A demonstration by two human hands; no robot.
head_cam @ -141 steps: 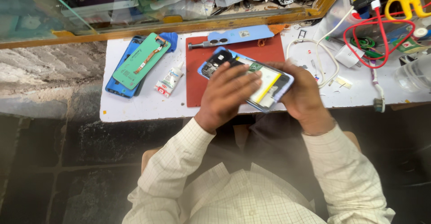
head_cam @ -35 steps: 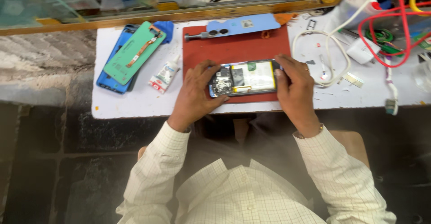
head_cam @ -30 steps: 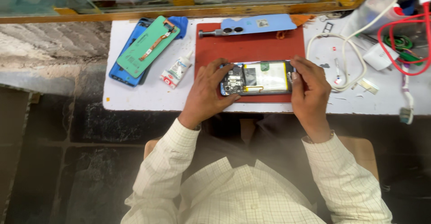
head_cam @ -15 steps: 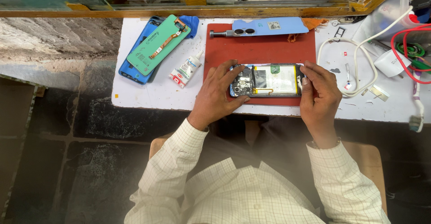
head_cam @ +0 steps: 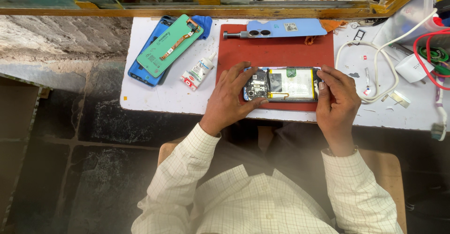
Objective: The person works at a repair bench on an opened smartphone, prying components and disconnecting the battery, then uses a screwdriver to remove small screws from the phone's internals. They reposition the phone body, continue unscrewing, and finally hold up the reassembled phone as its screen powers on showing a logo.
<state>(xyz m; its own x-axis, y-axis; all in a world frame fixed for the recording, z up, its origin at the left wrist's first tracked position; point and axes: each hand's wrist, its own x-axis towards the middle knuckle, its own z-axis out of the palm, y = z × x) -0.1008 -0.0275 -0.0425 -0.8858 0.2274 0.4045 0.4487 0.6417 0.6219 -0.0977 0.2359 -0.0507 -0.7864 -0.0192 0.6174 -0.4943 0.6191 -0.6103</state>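
Both hands (head_cam: 232, 98) (head_cam: 335, 96) still grip the opened phone (head_cam: 283, 84); nothing has shifted.

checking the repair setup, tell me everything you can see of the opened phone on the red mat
The opened phone lies flat and lengthwise on the red mat, back cover off, showing a pale battery with yellow edging and a dark board with camera parts at its left end. The left hand grips that end; the right hand holds the other.
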